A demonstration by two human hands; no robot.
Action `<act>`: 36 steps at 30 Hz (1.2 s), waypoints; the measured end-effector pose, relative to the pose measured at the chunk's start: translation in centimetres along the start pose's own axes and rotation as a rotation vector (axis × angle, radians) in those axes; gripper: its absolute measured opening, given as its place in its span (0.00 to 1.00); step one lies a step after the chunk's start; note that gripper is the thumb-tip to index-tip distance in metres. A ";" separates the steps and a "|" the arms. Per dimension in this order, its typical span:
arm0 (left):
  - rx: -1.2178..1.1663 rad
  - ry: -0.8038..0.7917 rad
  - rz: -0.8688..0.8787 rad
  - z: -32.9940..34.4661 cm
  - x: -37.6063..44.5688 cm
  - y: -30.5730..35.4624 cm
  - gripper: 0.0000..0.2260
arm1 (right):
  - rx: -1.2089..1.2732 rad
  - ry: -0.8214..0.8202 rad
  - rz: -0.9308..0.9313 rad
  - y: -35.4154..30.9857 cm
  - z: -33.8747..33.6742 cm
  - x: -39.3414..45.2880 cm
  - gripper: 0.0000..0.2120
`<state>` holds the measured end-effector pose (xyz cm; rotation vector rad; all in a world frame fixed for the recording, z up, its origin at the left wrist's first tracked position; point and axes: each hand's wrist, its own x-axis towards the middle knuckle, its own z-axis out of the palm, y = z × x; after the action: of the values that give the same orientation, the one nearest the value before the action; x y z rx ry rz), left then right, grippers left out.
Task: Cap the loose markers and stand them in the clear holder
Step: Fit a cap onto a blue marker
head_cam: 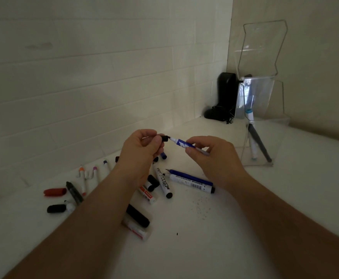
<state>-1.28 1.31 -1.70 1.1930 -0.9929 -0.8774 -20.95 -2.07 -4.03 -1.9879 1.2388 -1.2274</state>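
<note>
Left hand (142, 146) pinches black cap (165, 138), right hand (211, 152) grips blue marker (182, 144), tip aligned at mid-frame for capping.

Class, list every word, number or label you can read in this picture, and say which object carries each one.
"WHITEBOARD MARKER": on the white marker with a barcode lying on the counter.
Barcode on that same marker: digits too small to read.
White logo on the blue marker held in the right hand: not readable.
Black print on the white marker with a black end: too blurred.
Red label on the marker under the left forearm: too blurred.
</note>
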 end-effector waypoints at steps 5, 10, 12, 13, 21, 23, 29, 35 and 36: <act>0.175 0.002 0.129 0.0 -0.1 -0.3 0.04 | -0.029 -0.011 -0.034 -0.2 -0.2 -0.1 0.10; 0.257 -0.009 0.191 0.3 -0.4 -0.3 0.03 | -0.267 0.024 -0.182 -0.6 -0.4 0.1 0.10; 0.210 -0.009 0.141 0.6 -0.5 -0.3 0.05 | -0.293 0.060 -0.233 -0.5 -0.5 0.3 0.11; 0.174 -0.005 0.106 0.8 -0.5 -0.2 0.07 | -0.294 0.073 -0.248 -0.4 -0.5 0.4 0.11; -0.017 0.010 -0.039 1.5 -0.9 -0.2 0.05 | -0.324 0.048 -0.190 -0.8 -0.5 0.3 0.12; 0.021 0.012 -0.018 1.7 -1.1 -0.2 0.04 | -0.317 0.053 -0.163 -0.9 -0.4 0.2 0.12; 0.104 0.022 0.059 2.0 -1.4 0.4 0.02 | -0.214 0.081 -0.083 -1.3 -0.3 0.0 0.07; 0.323 -0.026 0.306 3.4 -3.2 0.8 0.04 | -0.369 0.001 -0.191 -2.1 -1.6 -0.1 0.08; 0.354 0.001 0.364 3.6 -3.3 1.0 0.03 | -0.393 -0.016 -0.219 -2.5 -1.8 -0.1 0.08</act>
<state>-5.72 3.44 -0.93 1.2501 -1.3519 -0.4221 -21.47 -0.69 -1.26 -2.4658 1.3656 -1.1281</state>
